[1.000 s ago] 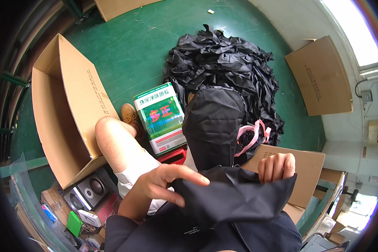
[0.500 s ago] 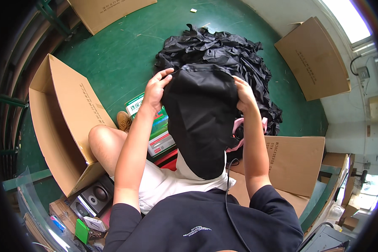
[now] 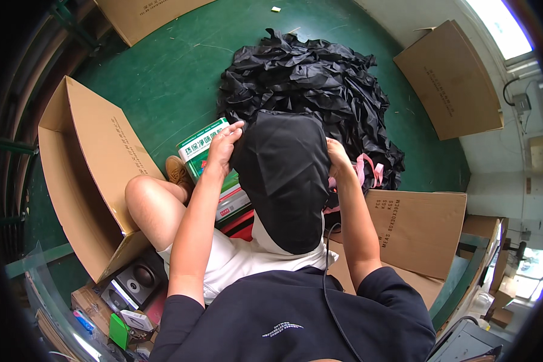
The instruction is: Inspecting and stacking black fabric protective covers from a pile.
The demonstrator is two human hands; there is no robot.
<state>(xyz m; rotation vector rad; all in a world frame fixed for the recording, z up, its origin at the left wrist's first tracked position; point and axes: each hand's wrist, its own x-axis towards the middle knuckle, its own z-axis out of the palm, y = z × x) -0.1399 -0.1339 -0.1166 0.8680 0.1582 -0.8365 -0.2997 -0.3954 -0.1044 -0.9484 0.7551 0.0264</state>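
Observation:
A black cloth piece (image 3: 283,175), wide at its far end and rounded at its near end, is stretched between my two hands and drapes over my lap. My left hand (image 3: 224,147) grips its left edge, the index finger reaching along the cloth. On the opposite edge my right hand (image 3: 340,159) is closed, its fingertips partly hidden behind the fabric. Just beyond lies a big heap of crumpled black cloth pieces (image 3: 301,75) on the floor. Pink straps (image 3: 368,170) show beside my right hand, against the heap.
An open cardboard box (image 3: 117,151) stands at my left, with a speaker (image 3: 136,283) near its lower end. A green and white printed tin (image 3: 193,148) sits by my left forearm. More cardboard (image 3: 413,232) is at my right, and another carton (image 3: 452,81) leans against the far right wall.
Both hands have come down and nearer to me with the cloth piece. Its far edge, which showed a seamed opening, now appears folded over and rounded.

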